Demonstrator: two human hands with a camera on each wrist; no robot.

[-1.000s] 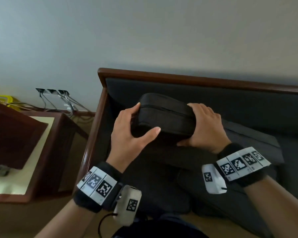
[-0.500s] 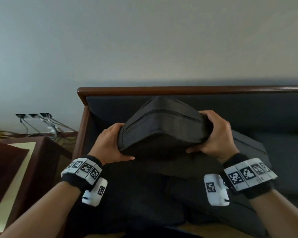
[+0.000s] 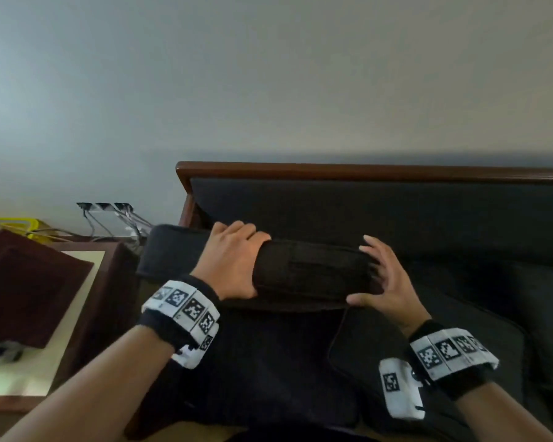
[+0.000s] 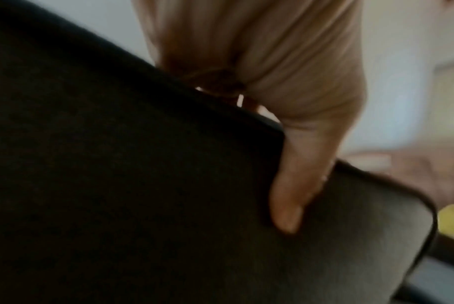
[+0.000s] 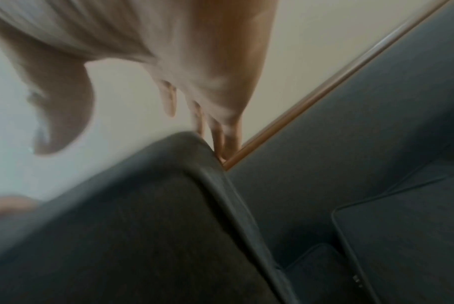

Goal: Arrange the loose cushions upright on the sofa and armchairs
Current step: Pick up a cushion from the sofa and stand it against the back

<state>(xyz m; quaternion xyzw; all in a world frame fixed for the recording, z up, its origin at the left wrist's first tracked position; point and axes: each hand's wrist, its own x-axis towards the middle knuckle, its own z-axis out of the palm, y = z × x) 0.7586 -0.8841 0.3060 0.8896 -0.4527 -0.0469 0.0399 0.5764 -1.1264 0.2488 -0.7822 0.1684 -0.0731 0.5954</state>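
A dark grey cushion stands on its edge at the sofa's left end, in front of the backrest. My left hand grips its top edge, fingers over the top and thumb pressed into the near face. At the cushion's right end my right hand has its fingers spread and straight. Its thumb touches the near side, and the fingertips reach past the corner. Another dark cushion lies flat on the seat below my right hand.
The sofa has a brown wooden frame against a plain wall. Left of it stands a wooden side table bearing a dark brown box. Cables and a yellow object lie behind it.
The cushion has gone from a tilted two-handed hold to standing on edge, further left. My right hand has let go and spread its fingers; the left hand now holds the top edge.
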